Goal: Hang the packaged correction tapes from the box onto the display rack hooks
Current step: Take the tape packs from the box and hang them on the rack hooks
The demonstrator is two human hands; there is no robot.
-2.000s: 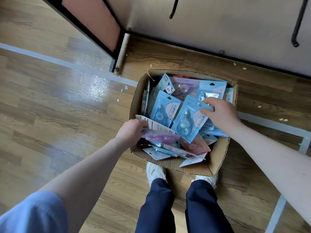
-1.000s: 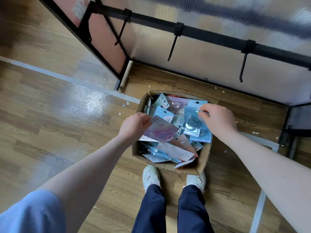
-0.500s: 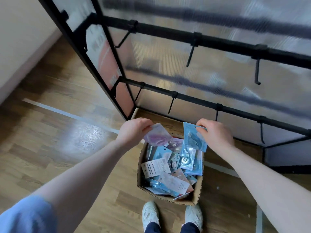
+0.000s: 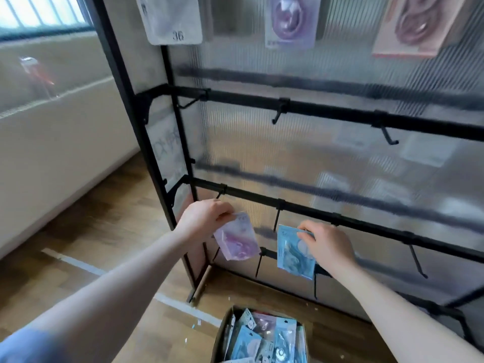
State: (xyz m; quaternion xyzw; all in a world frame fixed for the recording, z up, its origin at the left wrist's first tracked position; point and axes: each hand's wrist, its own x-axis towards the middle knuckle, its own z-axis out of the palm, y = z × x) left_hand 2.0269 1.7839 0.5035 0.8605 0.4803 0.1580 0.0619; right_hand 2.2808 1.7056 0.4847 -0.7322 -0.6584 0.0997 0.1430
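My left hand (image 4: 207, 218) pinches the top of a pink packaged correction tape (image 4: 237, 238), which hangs below it in front of the rack. My right hand (image 4: 328, 246) pinches a blue packaged correction tape (image 4: 292, 254) by its top edge. Both packs are held at the height of the lower black rail (image 4: 309, 213), close to its bare hooks (image 4: 276, 218). The cardboard box (image 4: 222, 336) stands on the floor below, with several blue and pink packs inside. The black display rack (image 4: 327, 111) carries another rail with bare hooks higher up.
Three packages (image 4: 289, 20) hang at the top of the rack. A ribbed translucent panel (image 4: 262, 150) backs the rails. A pale wall and window are on the left. White tape lines (image 4: 78, 264) cross the wooden floor.
Both hands lifted one pack each out of the box and raised them up to the lower rail. The view tilted up from the box to the rack.
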